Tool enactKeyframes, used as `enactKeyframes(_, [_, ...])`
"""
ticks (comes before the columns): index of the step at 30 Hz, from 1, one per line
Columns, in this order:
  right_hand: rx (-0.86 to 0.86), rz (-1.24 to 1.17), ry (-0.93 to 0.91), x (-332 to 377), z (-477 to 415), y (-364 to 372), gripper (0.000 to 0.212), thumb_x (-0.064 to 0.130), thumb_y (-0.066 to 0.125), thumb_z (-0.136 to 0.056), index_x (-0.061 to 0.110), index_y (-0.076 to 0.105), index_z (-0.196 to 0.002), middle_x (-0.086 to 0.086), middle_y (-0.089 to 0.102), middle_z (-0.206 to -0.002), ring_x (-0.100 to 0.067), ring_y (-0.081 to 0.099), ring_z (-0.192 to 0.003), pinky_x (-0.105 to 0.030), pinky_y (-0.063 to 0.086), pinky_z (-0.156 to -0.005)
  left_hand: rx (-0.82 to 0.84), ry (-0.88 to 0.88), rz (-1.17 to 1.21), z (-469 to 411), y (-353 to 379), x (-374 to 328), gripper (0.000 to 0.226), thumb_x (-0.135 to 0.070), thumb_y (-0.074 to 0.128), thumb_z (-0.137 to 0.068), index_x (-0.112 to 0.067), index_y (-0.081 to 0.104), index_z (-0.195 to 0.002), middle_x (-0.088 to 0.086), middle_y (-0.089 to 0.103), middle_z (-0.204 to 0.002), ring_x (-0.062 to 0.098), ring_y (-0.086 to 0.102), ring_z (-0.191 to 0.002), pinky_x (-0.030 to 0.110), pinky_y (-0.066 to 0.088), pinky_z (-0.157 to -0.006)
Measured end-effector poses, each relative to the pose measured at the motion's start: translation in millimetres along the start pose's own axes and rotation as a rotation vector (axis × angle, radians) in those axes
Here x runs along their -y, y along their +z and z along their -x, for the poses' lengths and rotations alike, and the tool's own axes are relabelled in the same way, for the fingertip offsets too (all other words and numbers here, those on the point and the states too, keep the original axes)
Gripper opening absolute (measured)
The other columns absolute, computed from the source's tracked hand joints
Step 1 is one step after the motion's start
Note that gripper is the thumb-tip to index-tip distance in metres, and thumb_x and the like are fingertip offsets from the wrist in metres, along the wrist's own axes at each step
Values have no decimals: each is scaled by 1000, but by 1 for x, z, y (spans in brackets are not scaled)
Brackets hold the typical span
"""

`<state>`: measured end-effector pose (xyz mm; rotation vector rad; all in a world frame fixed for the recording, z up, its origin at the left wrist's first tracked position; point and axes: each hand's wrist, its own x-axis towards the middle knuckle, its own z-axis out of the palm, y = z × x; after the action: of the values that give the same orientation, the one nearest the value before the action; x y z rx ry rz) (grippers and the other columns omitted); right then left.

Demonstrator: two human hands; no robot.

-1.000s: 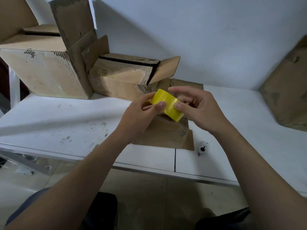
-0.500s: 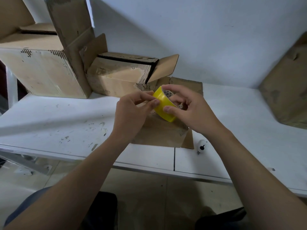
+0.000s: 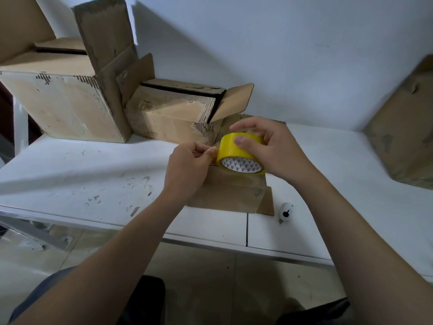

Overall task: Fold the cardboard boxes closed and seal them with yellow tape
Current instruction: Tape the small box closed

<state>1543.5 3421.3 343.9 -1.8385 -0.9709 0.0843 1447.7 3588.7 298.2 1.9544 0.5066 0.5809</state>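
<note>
My right hand (image 3: 274, 151) grips a roll of yellow tape (image 3: 236, 152), thumb on its outer face, its patterned core facing me. My left hand (image 3: 189, 170) pinches at the roll's left edge, where the tape end lies. Both hands hover over a small cardboard box (image 3: 232, 193) near the table's front edge; the hands and roll hide much of its top. Behind it stands a mid-sized cardboard box (image 3: 173, 116) with flaps open. A large cardboard box (image 3: 63, 102) sits at the back left with one flap upright.
The white table (image 3: 82, 174) is scuffed and has a seam near its front edge. A small white object with a black dot (image 3: 286, 213) lies right of the small box. Another cardboard piece (image 3: 405, 137) leans at the far right against the wall.
The roll has turned so its core faces me and has dropped slightly toward the small box. My left fingers have shifted from holding the roll to pinching at its left edge.
</note>
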Motion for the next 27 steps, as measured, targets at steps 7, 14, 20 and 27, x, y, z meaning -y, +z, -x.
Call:
enactKeyframes(7, [59,-95,-25,-37,12,-1,61,40,86,-73,46,62,-130,6,59,-126,-13,56,-118,-32,57,-87,16,-55,-43,-4,-5,4,21,-32,71,-93,-33,65,-72,-8,71,-76,10,66,-77,26,48,-66])
enactKeyframes(14, [66,314,-76,-36,13,-1,69,15,55,-86,41,43,-150,-3,54,-100,-22,50,-95,-39,48,-79,58,-189,29,-15,-18,2,18,-22,69,-94,-21,69,-75,1,75,-76,27,70,-91,44,57,-87])
enactKeyframes(20, [110,449,-28,-26,11,-2,72,25,50,-84,49,36,-151,2,53,-106,-20,46,-103,-47,46,-91,106,-222,135,-19,-35,4,23,-13,68,-95,-16,70,-72,0,76,-72,24,71,-92,42,53,-96])
enactKeyframes(27, [33,322,22,-28,21,13,72,15,59,-94,46,32,-154,2,57,-114,-17,41,-98,-39,44,-82,37,-154,-16,-22,-50,15,20,-20,66,-97,-16,68,-77,-13,73,-65,9,63,-75,12,45,-59])
